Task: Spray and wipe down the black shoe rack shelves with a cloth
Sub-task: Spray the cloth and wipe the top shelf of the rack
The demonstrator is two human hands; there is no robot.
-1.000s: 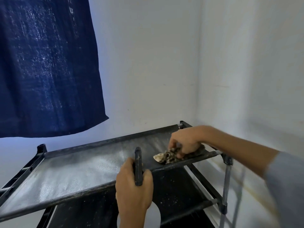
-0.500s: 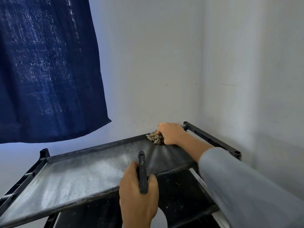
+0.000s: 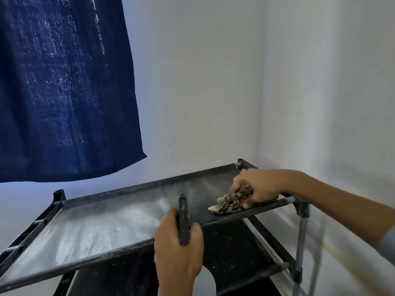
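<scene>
I am in the wiping step on the top shelf of the shoe rack. My right hand clutches the bunched cloth at the shelf's front right corner. My left hand is wrapped around a dark spray handle at the shelf's front edge. Next, I judge, the cloth must sweep left across the dusty middle.

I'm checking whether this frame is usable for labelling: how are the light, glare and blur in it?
Head view: soft light; a pale sheen covers the top shelf at its left and middle, hiding its black. The right hand and cloth are fairly sharp, the right sleeve smeared. The left hand grips a dark handle. Wide-angle bending curves the curtain edge.
</scene>
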